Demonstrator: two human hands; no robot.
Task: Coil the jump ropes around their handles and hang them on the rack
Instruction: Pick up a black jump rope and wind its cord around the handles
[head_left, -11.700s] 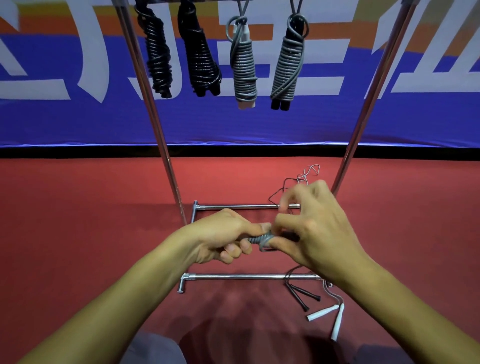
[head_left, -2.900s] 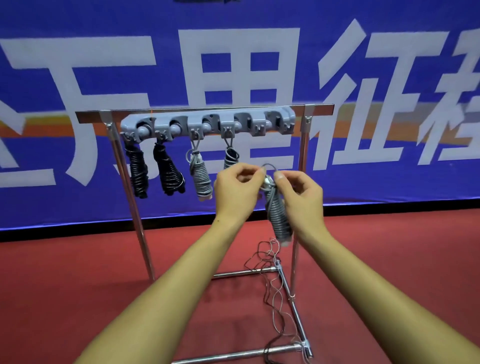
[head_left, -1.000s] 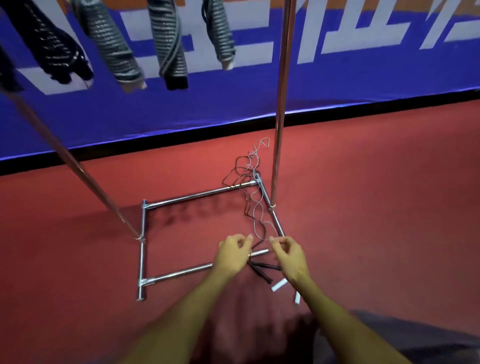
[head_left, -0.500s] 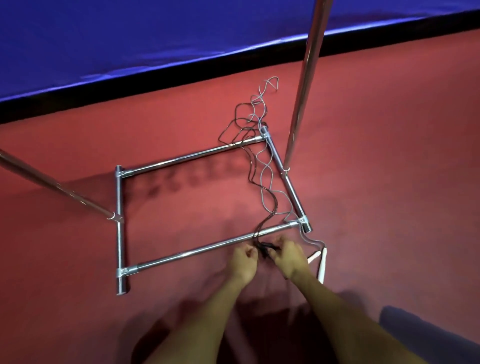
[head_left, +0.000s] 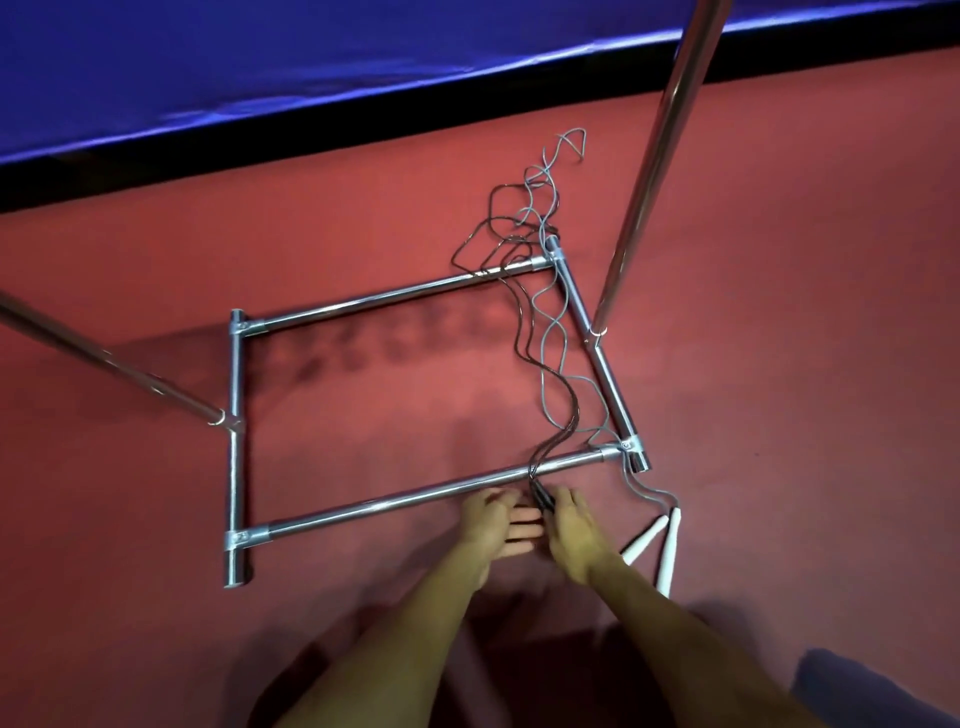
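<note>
Two loose jump ropes lie across the rack's chrome base frame (head_left: 395, 501) on the red floor. The black rope (head_left: 522, 332) snakes from the far right corner to its black handles (head_left: 542, 500), just in front of the front bar. My right hand (head_left: 574, 527) curls its fingers round those handles. My left hand (head_left: 496, 525) is right beside it, fingers stretched towards the handles. The grey rope (head_left: 550, 332) runs alongside and ends in two white handles (head_left: 655, 543) on the floor to the right of my right hand. The rack's top and its hooks are out of view.
The rack's right upright (head_left: 652, 176) rises from the right base bar, and the left upright (head_left: 109, 366) slants out of the left edge. A blue banner (head_left: 311, 57) with a black strip below it closes off the far side. Grey fabric (head_left: 878, 691) shows at bottom right.
The coiled grey rope that I held is out of my hands, and the view has tilted down from the rack's top to the floor. Both hands have come down onto the black handles.
</note>
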